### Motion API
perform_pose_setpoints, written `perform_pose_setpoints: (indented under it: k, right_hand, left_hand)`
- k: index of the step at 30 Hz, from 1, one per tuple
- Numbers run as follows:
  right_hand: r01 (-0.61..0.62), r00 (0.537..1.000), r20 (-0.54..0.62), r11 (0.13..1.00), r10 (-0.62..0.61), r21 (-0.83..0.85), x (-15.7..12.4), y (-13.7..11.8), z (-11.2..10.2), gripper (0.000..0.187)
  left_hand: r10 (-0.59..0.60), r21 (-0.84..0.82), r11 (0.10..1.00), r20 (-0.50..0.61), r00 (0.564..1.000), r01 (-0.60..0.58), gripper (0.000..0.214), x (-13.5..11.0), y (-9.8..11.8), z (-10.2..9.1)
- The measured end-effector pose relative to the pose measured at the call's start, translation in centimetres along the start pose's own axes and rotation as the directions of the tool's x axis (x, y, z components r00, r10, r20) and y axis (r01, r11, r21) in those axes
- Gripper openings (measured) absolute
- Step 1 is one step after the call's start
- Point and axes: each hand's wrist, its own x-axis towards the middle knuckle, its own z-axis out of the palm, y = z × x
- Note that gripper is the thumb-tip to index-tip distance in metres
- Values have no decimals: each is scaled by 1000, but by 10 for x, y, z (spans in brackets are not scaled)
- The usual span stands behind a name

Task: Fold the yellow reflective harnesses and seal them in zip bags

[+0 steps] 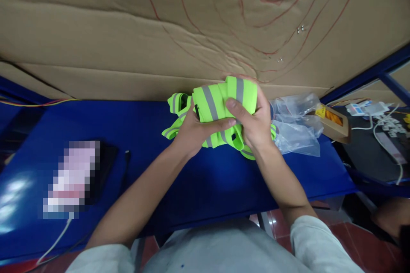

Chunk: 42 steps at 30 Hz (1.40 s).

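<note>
Both hands hold a folded reflective band [213, 100], neon yellow-green with grey stripes, above the blue tabletop [218, 187]. My left hand [198, 130] grips its left end, the thumb lying along the lower edge. Around the right end closes my right hand [256, 119], its thumb pressed on the front and its fingers behind. More bands of the same kind [176, 104] lie in a loose heap under and beside my hands. Most of my fingers are hidden behind the folded band.
Clear plastic bags [296, 132] lie right of the heap, beside a small cardboard box [335, 121]. At the left are a blurred-out device [75, 175] with a white cable and a black cable end [127, 158]. A cardboard panel [112, 42] with red lines stands behind the table.
</note>
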Motion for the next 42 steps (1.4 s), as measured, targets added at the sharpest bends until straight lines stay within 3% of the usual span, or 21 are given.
perform_pose_setpoints:
  k: [2, 4, 7, 10, 13, 17, 20, 24, 29, 32, 35, 38, 42]
  right_hand:
    - [-10, 999, 39, 1000, 11, -22, 1, -4, -3, 51]
    - [-40, 988, 148, 999, 45, -36, 2, -10, -10, 47]
    - [-49, 946, 319, 999, 54, -23, 5, -18, -20, 44]
    - [-56, 918, 393, 998, 40, 28, 6, -21, -23, 41]
    - [-63, 931, 363, 996, 36, 64, 4, -19, -20, 32]
    - [-93, 974, 215, 993, 76, 71, 1, -16, -20, 31]
    - [-98, 989, 122, 991, 87, 87, 0, -16, -20, 37]
    - [-85, 992, 94, 995, 80, 47, -2, -13, -12, 39]
    - [-62, 998, 8, 998, 62, -27, -10, -6, 1, 36]
    - [-64, 997, 36, 998, 65, -25, -11, -7, 4, 34]
    - [-62, 993, 98, 996, 68, -66, -7, -10, -2, 33]
    - [-51, 981, 184, 995, 65, -80, 0, -11, -18, 33]
    - [-14, 979, 204, 998, 27, -62, 6, -9, -35, 34]
  left_hand:
    - [10, 34, 999, 12, 1000, -10, 49, 1, 0, -4]
    - [4, 114, 993, 60, 998, -11, 46, 2, 4, -11]
    - [-61, 196, 980, 155, 986, 30, 53, 1, 11, -18]
    - [-126, 200, 976, 178, 976, 90, 57, -1, 17, -18]
    - [-188, 101, 980, 168, 968, 173, 45, -2, 18, -14]
    - [-249, -39, 962, 285, 925, 271, 41, -3, 12, -7]
    - [-178, -1, 983, 259, 949, 185, 47, -8, 2, 3]
    - [-66, 36, 998, 162, 985, 61, 48, -14, -13, 14]
    - [-80, 90, 993, 96, 992, 72, 44, -14, -17, 14]
    - [-78, 193, 979, 63, 995, 65, 44, -11, -18, 10]
    - [-73, 196, 979, 57, 996, 61, 41, -8, -24, 5]
    - [-163, 183, 971, 39, 986, 154, 38, -4, -28, 0]
    - [-301, 50, 953, 230, 925, 297, 51, 0, -19, -5]
